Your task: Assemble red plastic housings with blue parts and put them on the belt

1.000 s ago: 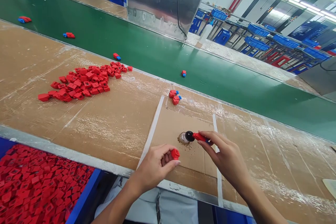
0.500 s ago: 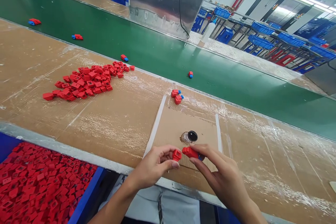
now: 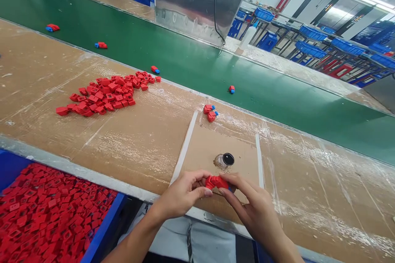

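Note:
Between the fingertips of my left hand (image 3: 185, 193) is a small red hollow plastic block (image 3: 210, 182). My right hand (image 3: 251, 201) pinches a red and blue plastic piece (image 3: 219, 182), its blue end mostly hidden by my fingers. The two parts touch end to end above the table's near edge. Just beyond them stands a small round glass jar (image 3: 219, 161) with a dark round top (image 3: 228, 158), on a cardboard sheet (image 3: 197, 152). Two red and blue pieces (image 3: 211, 116) lie past the sheet's far edge.
A pile of red blocks (image 3: 106, 94) lies on the cardboard-covered table (image 3: 148, 139) to the left. Lower left is a blue bin (image 3: 106, 224) full of red blocks. Several red and blue pieces ride the green conveyor belt (image 3: 191, 65). Beyond it stands a metal cabinet (image 3: 197, 4).
My hands have come together, bringing the red block against the red and blue piece, where a gap showed before. Pieces on the belt have shifted slightly right in view.

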{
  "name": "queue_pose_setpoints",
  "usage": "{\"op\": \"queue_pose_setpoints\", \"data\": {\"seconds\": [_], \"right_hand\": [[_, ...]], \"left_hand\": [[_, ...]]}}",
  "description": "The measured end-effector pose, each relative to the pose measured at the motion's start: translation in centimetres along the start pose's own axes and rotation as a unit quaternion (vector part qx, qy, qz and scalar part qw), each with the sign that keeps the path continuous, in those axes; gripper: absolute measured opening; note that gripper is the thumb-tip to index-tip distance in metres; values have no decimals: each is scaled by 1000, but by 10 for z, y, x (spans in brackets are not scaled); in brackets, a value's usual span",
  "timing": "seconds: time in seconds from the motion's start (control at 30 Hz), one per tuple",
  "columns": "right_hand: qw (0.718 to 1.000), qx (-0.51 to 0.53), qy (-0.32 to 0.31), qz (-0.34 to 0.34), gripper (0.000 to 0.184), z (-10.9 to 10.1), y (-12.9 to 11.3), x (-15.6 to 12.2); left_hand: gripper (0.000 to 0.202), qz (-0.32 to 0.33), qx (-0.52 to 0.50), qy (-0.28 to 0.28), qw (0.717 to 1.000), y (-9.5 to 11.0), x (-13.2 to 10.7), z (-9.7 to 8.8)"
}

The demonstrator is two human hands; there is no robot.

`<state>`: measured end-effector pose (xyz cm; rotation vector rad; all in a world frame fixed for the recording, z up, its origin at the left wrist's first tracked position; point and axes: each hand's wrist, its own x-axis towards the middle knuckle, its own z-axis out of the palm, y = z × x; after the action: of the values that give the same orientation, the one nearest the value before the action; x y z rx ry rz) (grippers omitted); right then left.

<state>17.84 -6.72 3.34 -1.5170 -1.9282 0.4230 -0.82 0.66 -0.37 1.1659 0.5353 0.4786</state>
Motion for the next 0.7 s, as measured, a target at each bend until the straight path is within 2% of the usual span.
{"op": "queue_pose_setpoints", "data": {"seconds": [0.2,0.37,0.7], "right_hand": [[999,7,-32,-6,14,4,-2,-2],[999,22,-48,-2,14,11,-5,-6],[1000,-6,-20,7,16,19,-7,-11]], "left_hand": [[23,1,94,2,996,1,-1,-2],[16,-11,165,-27,986,3,0,-8],[18,-14,152,-34,988,2,-1,-10]]}}
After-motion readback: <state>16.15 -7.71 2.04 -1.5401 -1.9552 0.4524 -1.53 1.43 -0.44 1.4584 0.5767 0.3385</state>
